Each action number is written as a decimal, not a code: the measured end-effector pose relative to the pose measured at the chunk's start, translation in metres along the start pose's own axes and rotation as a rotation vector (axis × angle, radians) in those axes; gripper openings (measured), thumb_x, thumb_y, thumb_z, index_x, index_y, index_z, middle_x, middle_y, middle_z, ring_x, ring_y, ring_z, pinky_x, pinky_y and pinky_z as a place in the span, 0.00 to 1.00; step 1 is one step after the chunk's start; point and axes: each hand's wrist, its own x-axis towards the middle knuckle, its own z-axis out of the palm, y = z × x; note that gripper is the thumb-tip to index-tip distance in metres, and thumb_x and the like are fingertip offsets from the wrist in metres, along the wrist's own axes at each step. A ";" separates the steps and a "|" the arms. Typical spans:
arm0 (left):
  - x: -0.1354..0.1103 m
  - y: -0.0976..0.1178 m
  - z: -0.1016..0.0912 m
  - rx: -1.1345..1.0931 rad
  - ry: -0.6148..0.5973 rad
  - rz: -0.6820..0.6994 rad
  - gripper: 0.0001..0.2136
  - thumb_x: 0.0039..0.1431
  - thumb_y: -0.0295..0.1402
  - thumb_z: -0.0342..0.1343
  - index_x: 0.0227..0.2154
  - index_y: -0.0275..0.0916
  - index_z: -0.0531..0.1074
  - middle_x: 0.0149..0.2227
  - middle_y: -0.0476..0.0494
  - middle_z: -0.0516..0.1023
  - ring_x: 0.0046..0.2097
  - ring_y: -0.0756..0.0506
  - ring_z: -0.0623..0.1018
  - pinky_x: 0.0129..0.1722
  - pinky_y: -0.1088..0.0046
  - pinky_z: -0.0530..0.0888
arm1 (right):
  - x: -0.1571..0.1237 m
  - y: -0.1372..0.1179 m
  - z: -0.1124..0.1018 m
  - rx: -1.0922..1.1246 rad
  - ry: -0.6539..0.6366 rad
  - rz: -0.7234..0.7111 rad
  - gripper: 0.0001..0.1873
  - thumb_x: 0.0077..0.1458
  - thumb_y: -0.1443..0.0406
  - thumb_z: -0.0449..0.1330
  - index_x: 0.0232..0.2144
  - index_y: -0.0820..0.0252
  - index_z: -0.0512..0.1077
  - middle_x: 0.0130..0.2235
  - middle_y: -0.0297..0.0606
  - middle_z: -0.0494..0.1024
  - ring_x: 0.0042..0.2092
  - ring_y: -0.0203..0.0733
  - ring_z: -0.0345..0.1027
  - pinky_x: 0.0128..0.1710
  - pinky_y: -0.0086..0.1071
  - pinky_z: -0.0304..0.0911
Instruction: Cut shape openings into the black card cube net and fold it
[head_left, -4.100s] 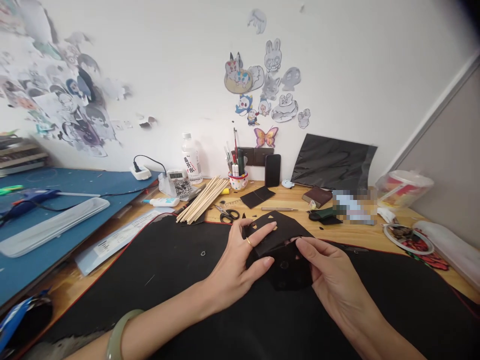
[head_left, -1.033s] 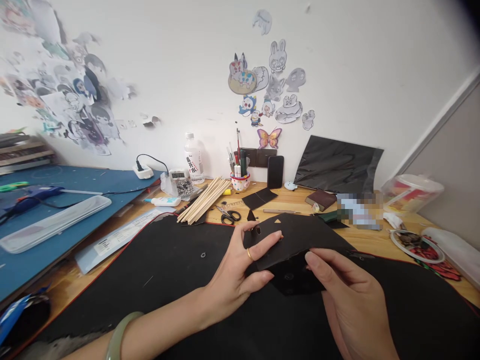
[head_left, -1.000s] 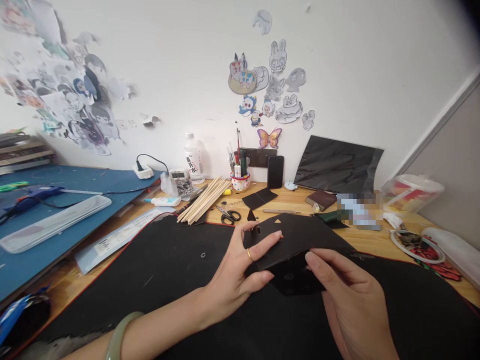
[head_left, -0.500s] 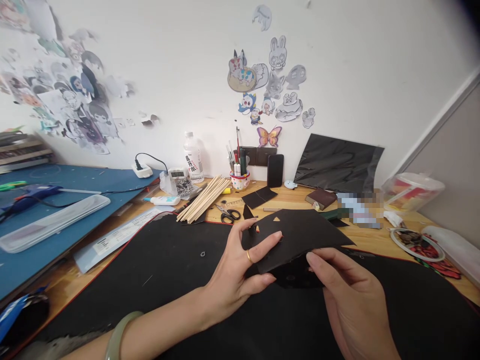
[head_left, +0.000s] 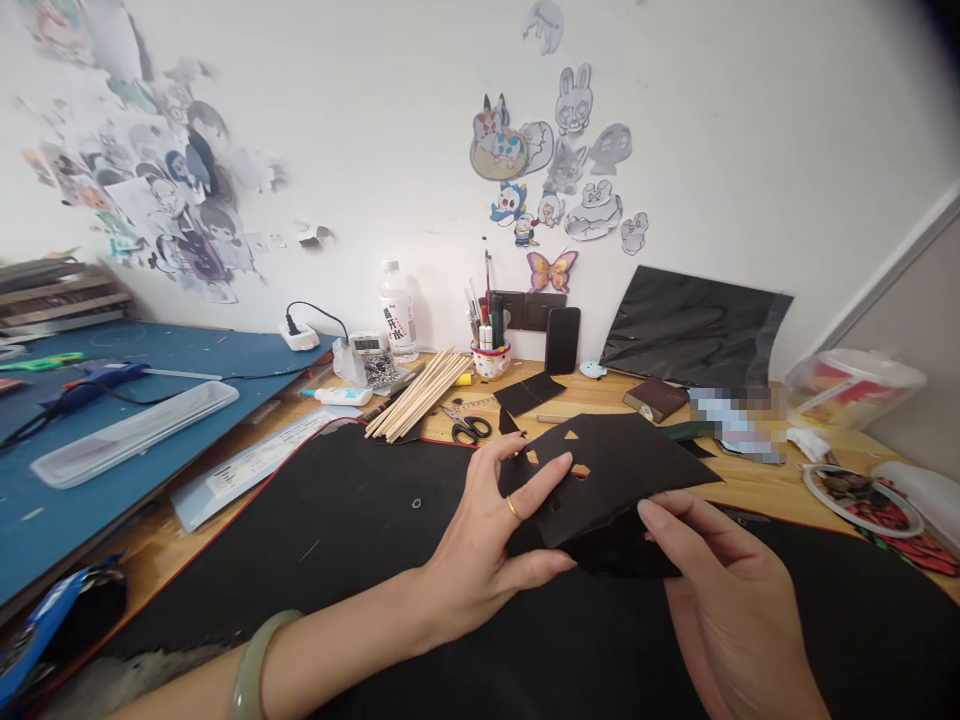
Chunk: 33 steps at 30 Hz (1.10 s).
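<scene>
My left hand (head_left: 495,535) and my right hand (head_left: 712,580) both grip a folded black card sheet (head_left: 611,475) above a black desk mat (head_left: 337,520). The sheet has small cut-out holes near its left end, where the wooden desk shows through. My left fingers lie across the sheet's left end with the thumb beneath it; a gold ring is on one finger and a green bangle on the wrist. My right fingers pinch the lower fold of the sheet at its front right edge.
Scissors (head_left: 469,428), a bundle of wooden sticks (head_left: 416,392), a pen cup (head_left: 491,358), a phone (head_left: 562,340), a water bottle (head_left: 397,312) and black card scraps (head_left: 529,393) stand behind. A blue cutting mat (head_left: 112,430) with a glue gun (head_left: 82,380) lies left; a tub (head_left: 847,385) right.
The black sheet has opened out wider and lifted slightly between my hands, showing another cut-out. Both hands have kept their hold, and the view has shifted a little to the left.
</scene>
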 end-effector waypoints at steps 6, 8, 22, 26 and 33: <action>0.000 -0.001 0.001 -0.038 -0.048 -0.019 0.34 0.52 0.52 0.47 0.59 0.49 0.43 0.61 0.42 0.39 0.61 0.37 0.44 0.58 0.54 0.46 | 0.000 0.000 0.003 0.056 0.045 0.076 0.07 0.35 0.63 0.67 0.22 0.57 0.75 0.25 0.33 0.77 0.29 0.38 0.70 0.29 0.27 0.67; -0.001 0.001 0.000 -0.095 -0.069 -0.057 0.37 0.50 0.53 0.48 0.59 0.47 0.42 0.62 0.41 0.38 0.61 0.37 0.42 0.58 0.54 0.45 | -0.001 0.000 0.003 0.028 0.029 0.073 0.07 0.35 0.62 0.67 0.22 0.57 0.75 0.25 0.34 0.77 0.28 0.38 0.70 0.28 0.26 0.67; 0.003 0.038 -0.010 0.046 -0.260 -0.088 0.30 0.58 0.46 0.42 0.60 0.49 0.35 0.63 0.39 0.34 0.62 0.35 0.44 0.55 0.46 0.51 | -0.010 0.006 0.002 -0.237 -0.031 -0.127 0.06 0.38 0.61 0.65 0.21 0.56 0.77 0.23 0.34 0.77 0.25 0.36 0.67 0.24 0.27 0.64; 0.003 0.036 -0.009 0.036 -0.278 -0.081 0.27 0.60 0.42 0.41 0.59 0.52 0.38 0.63 0.40 0.34 0.61 0.36 0.47 0.54 0.50 0.56 | -0.010 0.008 0.000 -0.281 -0.085 -0.186 0.04 0.42 0.62 0.63 0.24 0.54 0.77 0.26 0.33 0.77 0.28 0.36 0.67 0.28 0.27 0.64; 0.004 0.031 -0.011 0.000 -0.266 -0.059 0.24 0.62 0.39 0.38 0.59 0.51 0.40 0.62 0.43 0.34 0.61 0.38 0.43 0.57 0.53 0.50 | -0.010 0.012 -0.002 -0.248 -0.136 -0.166 0.04 0.43 0.62 0.63 0.26 0.53 0.77 0.26 0.32 0.75 0.29 0.35 0.66 0.28 0.26 0.63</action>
